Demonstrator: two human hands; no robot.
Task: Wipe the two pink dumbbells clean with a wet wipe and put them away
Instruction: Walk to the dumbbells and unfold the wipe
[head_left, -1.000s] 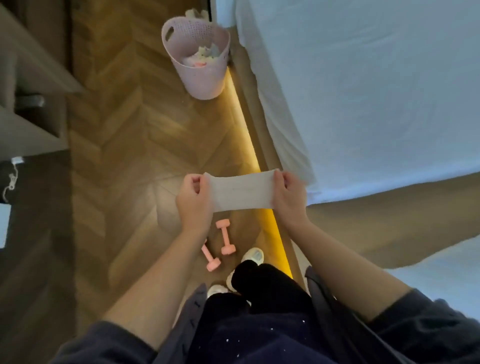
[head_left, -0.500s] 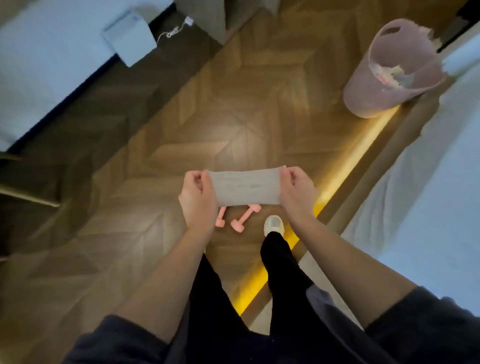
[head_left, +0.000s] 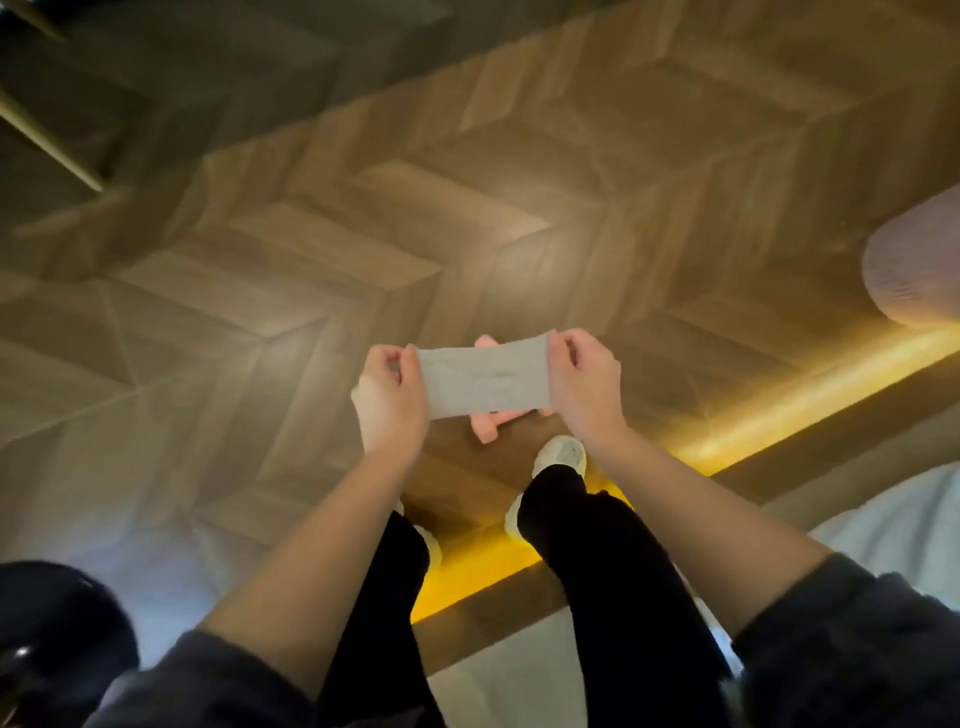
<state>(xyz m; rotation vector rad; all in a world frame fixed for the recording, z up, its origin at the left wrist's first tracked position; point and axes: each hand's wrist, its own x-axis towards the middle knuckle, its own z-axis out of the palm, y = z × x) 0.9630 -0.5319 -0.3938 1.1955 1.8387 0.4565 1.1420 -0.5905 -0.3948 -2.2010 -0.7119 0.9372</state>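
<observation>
Your left hand (head_left: 390, 397) and right hand (head_left: 586, 387) pinch the wet wipe (head_left: 485, 379) open above the dumbbells (head_left: 487, 434), so wiping and storing seem left.

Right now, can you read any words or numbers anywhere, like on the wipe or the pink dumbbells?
No text can be read anywhere.
wet wipe, pinched between the left hand and right hand: a faint grey mark across its middle, too blurred to read.
pink dumbbells: mostly hidden behind the wet wipe; no lettering shows on the visible parts.
pink basket: blurred, no label shows.
</observation>
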